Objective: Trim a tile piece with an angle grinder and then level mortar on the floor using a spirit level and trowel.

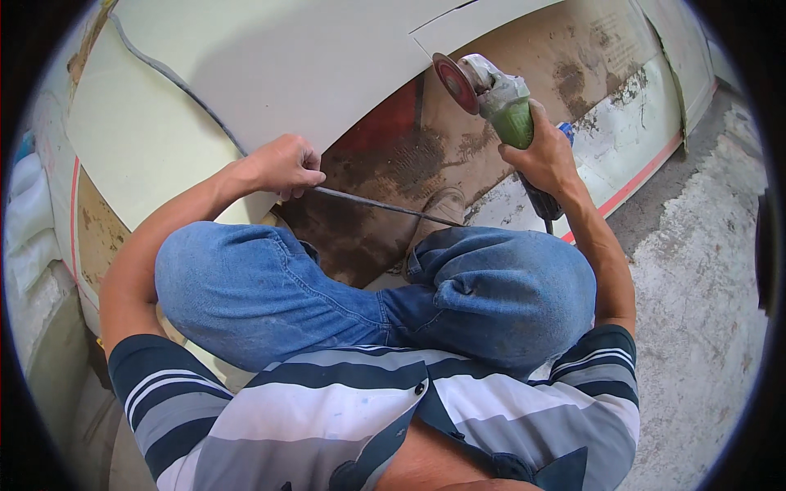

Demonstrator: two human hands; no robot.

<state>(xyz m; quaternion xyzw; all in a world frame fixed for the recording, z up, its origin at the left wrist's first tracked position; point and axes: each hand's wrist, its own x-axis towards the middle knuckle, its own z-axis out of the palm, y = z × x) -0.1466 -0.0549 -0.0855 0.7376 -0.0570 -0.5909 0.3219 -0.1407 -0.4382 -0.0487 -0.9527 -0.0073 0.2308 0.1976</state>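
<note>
My right hand point(542, 155) grips an angle grinder point(512, 119) with a green and black body and a reddish disc point(453, 82), held raised at the upper right of the head view. My left hand point(286, 164) has its fingers closed on a dark cable point(377, 204) that runs across toward my right knee. Beside it lies a large pale sheet point(246, 57), with a dark line marked or cut near its far edge and the cable lying over its left part. Beneath the sheet's curved edge is dirty brown cardboard point(360, 221).
My jeans-covered knees point(516, 295) are bent close below my hands, with one shoe point(446, 200) on the cardboard. A stained pale panel with a red stripe point(622, 196) lies to the right, beside rough concrete point(688, 286). White plastic containers point(29, 196) sit at the far left.
</note>
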